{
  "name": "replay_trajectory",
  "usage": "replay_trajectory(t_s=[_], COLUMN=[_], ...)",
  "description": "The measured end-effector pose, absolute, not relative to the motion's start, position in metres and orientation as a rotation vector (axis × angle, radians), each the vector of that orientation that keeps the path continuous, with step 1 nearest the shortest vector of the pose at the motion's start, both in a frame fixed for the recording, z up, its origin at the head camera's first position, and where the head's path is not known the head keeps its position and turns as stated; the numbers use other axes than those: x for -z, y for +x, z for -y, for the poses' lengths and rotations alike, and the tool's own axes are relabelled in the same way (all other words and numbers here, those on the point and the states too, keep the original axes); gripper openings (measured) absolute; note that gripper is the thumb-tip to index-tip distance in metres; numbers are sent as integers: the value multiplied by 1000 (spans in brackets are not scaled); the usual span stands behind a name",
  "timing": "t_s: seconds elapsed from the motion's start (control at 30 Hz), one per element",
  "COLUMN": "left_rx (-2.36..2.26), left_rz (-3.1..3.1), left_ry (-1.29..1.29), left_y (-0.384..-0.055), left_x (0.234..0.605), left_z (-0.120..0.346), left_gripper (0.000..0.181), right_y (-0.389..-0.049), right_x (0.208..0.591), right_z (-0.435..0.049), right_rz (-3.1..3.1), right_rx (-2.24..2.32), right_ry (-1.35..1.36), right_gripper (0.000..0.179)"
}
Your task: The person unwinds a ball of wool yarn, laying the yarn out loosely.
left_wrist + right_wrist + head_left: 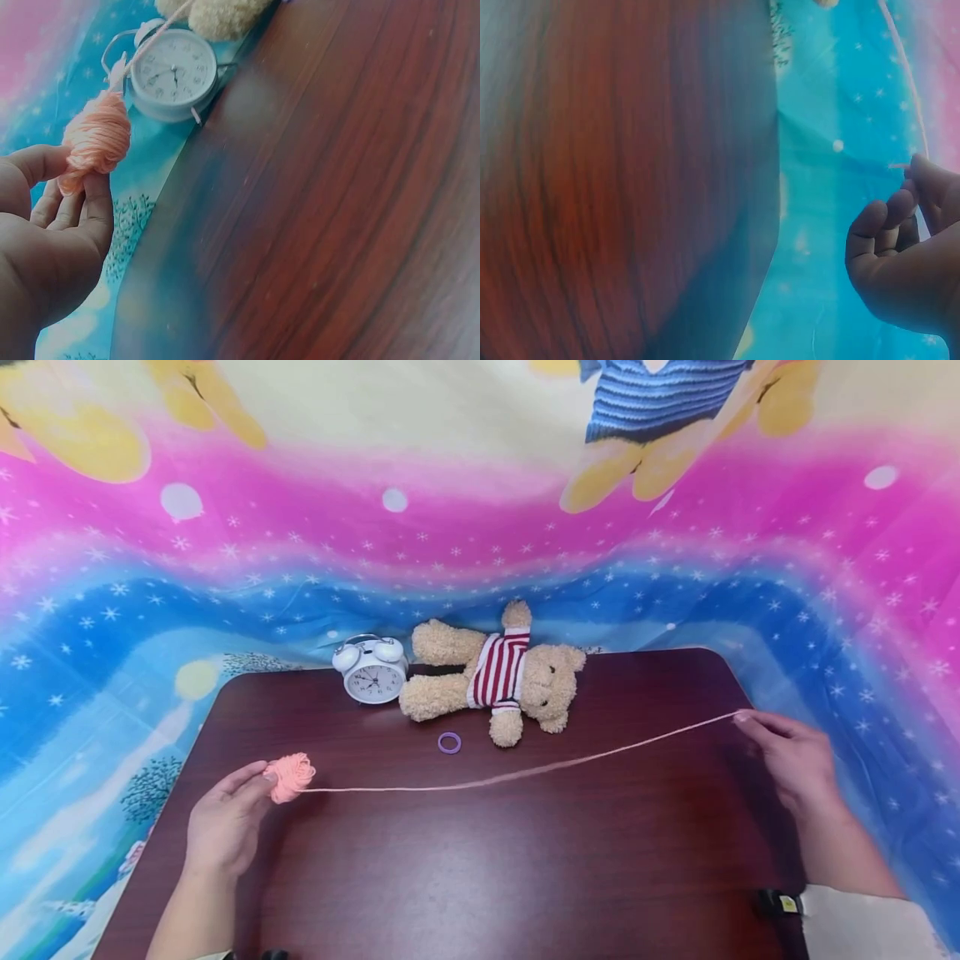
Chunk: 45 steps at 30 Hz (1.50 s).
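Observation:
A small ball of peach yarn (291, 777) is pinched between the thumb and fingers of my left hand (228, 818), over the table's left side. From it a single strand (517, 774) runs across to the right, sagging slightly. My right hand (798, 760) pinches the strand's far end at the table's right edge. In the left wrist view the wound yarn (99, 133) sits at the fingertips, its strand leading up past the clock. The right wrist view has the right hand (904, 247) with a short tail of yarn poking out at the fingertips.
On the dark wooden table (480, 877), a white twin-bell alarm clock (373, 672) stands at the back. Beside it lies a teddy bear (498, 672) in a red-striped shirt. A purple ring (449, 743) lies in front of the bear. A printed cloth (465, 543) hangs behind.

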<state>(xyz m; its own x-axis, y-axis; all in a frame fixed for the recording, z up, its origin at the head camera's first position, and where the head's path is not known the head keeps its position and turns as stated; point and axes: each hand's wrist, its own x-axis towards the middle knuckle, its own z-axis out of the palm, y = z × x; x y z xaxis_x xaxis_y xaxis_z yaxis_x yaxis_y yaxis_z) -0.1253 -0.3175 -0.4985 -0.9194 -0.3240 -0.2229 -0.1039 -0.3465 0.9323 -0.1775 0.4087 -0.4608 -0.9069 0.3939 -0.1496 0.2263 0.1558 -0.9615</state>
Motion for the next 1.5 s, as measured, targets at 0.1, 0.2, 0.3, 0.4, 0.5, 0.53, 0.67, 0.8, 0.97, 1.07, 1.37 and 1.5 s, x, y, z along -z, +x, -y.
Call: replay_trajectory(t_s=[0.1,0.2,0.3,0.4,0.5,0.53,0.67,0.8,0.97,1.07,1.37,1.5], left_rx=[2417,2416,2410,2403,2388,2382,2383,2424,2528,2573,2583,2555], left_rz=[1658,1626,1616,1626,1669,1689,1778,1848,1789,1729,1651,1644], left_ry=[577,595,622,652,678,688,680,583,430,400,451,490], left_y=[-124,-123,-123,-123,-122,-121,-116,-114,-113,-113,-114,-116], left_x=[500,501,502,503,505,506,511,515,520,522,522,522], left_z=[326,334,341,348,355,357,363,368,375,379,380,378], left_gripper=[16,16,16,16,16,16,19,22,28,30,27,26], right_y=[-179,-180,-180,-180,-179,-179,-179,-180,-181,-182,-182,-184], right_x=[465,470,474,477,478,478,478,479,480,479,487,493], right_z=[-417,-427,-437,-446,-452,-453,-458,-462,-467,-468,-467,-465], right_rz=[2384,2434,2453,2449,2421,2425,2465,2486,2458,2484,2716,2819], right_rx=[-1711,-1632,-1610,-1607,-1631,-1622,-1566,-1546,-1611,-1580,-1188,-1132], right_ry=[-626,-636,-654,-662,-671,-678,-713,-745,-766,-783,-706,-601], right_gripper=[27,29,27,21,15,16,26,31,25,27,52,52])
